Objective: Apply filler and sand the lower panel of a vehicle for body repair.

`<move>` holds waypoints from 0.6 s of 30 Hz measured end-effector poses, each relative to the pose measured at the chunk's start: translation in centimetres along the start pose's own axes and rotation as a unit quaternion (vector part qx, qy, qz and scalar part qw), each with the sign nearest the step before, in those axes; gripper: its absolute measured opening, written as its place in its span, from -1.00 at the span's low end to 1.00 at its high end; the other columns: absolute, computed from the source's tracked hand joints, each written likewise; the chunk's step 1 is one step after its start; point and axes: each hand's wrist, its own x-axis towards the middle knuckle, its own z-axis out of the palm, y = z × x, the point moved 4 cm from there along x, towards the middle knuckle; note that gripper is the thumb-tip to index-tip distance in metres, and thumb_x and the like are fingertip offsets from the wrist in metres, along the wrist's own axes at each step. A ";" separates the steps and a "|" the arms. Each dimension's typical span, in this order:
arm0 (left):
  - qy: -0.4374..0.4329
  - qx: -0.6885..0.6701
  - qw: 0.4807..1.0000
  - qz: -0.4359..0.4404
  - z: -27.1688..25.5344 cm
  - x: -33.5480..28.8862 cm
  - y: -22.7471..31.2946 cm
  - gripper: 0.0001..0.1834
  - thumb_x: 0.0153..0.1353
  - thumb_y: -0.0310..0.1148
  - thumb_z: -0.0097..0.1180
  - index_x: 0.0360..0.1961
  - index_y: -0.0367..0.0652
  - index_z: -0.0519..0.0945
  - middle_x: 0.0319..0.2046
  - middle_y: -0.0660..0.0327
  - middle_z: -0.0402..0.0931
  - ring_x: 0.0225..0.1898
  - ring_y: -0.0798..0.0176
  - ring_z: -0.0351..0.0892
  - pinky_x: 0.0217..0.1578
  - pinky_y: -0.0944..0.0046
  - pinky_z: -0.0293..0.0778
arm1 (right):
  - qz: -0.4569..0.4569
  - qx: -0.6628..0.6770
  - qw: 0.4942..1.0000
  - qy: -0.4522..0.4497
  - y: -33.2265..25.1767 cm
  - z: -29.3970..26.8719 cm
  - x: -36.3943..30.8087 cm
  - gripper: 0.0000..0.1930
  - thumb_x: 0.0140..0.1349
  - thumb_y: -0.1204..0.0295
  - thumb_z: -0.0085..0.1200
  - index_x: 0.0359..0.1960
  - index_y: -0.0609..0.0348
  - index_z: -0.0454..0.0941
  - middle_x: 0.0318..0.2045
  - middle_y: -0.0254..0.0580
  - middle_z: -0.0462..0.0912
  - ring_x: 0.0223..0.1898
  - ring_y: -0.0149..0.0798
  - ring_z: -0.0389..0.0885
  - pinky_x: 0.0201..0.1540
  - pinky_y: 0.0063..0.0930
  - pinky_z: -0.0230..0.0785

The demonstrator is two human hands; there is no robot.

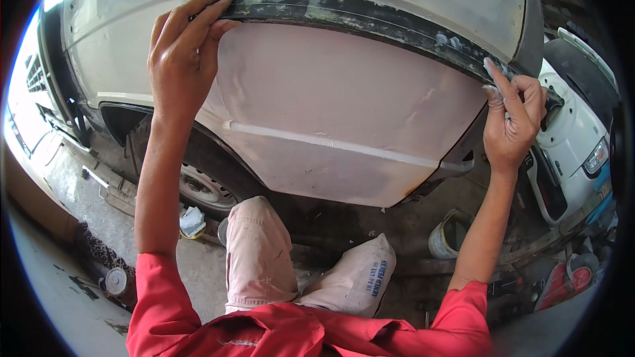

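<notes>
We judge the step in hand to be working along the dark strip (370,23) at the top edge of the pinkish car panel (331,112). Our left hand (182,59) presses curled fingers on the strip's left end, gripping nothing. Our right hand (512,116) pinches a small pale scrap (495,82) against its right end. Any next move calls for steady pressure along that edge. Below, the wheel (205,182), a pail (446,235) and our knee (254,251) crowd the floor.

Both hands press on a dark strip (370,23) along the car panel (331,112): the left hand (182,59) at one end, the right hand (512,119) at the other. A wheel (205,185) sits below the left grip.
</notes>
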 end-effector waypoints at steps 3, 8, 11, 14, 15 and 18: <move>0.002 0.004 1.000 -0.008 0.2 0.1 -0.1 -0.68 0.20 -0.47 0.37 0.00 -0.02 0.81 -0.03 0.25 0.73 -0.05 0.13 0.65 0.03 0.16 0.57 | -0.004 0.000 1.000 0.004 0.2 0.3 0.3 -0.60 0.20 0.50 0.37 0.11 -0.05 0.79 -0.36 -0.40 0.36 -0.24 -0.29 0.36 -0.06 -0.38 0.26; 0.001 0.001 1.000 -0.016 0.4 0.2 -0.1 -0.68 0.20 -0.47 0.38 0.00 -0.02 0.81 -0.04 0.24 0.73 -0.04 0.12 0.66 0.03 0.14 0.58 | 0.010 0.020 1.000 0.003 0.3 0.6 0.3 -0.60 0.17 0.46 0.39 0.08 -0.08 0.80 -0.38 -0.42 0.35 -0.26 -0.29 0.36 -0.08 -0.37 0.23; 0.005 -0.018 1.000 -0.009 0.7 0.0 -0.4 -0.65 0.18 -0.50 0.39 0.02 -0.03 0.80 -0.06 0.21 0.73 -0.06 0.12 0.67 0.00 0.16 0.59 | 0.010 0.037 0.999 0.011 0.4 0.8 0.3 -0.61 0.14 0.43 0.41 0.05 -0.09 0.82 -0.41 -0.43 0.35 -0.29 -0.29 0.34 -0.11 -0.35 0.21; 0.020 -0.032 0.999 0.006 0.7 -0.2 -0.2 -0.61 0.16 -0.55 0.38 0.04 -0.03 0.80 -0.09 0.18 0.73 -0.08 0.12 0.68 -0.02 0.17 0.61 | 0.010 0.065 0.998 0.004 0.6 1.2 0.4 -0.64 0.18 0.40 0.39 0.05 -0.03 0.81 -0.42 -0.43 0.36 -0.30 -0.29 0.34 -0.13 -0.37 0.20; 0.003 -0.022 1.000 -0.005 0.8 -0.4 -0.3 -0.60 0.20 -0.58 0.34 0.07 -0.06 0.78 -0.07 0.14 0.73 -0.06 0.11 0.68 0.01 0.17 0.59 | 0.014 0.089 0.996 -0.005 0.8 1.4 0.4 -0.65 0.20 0.40 0.38 0.05 0.01 0.81 -0.43 -0.43 0.37 -0.31 -0.29 0.34 -0.15 -0.39 0.19; 0.003 -0.012 1.000 0.004 1.0 -0.1 -0.4 -0.57 0.18 -0.62 0.33 0.08 -0.04 0.78 -0.14 0.17 0.71 -0.11 0.12 0.67 -0.02 0.16 0.60 | 0.027 0.087 0.996 -0.022 0.9 1.3 0.6 -0.67 0.23 0.38 0.37 0.04 0.05 0.80 -0.44 -0.41 0.39 -0.31 -0.30 0.34 -0.17 -0.42 0.17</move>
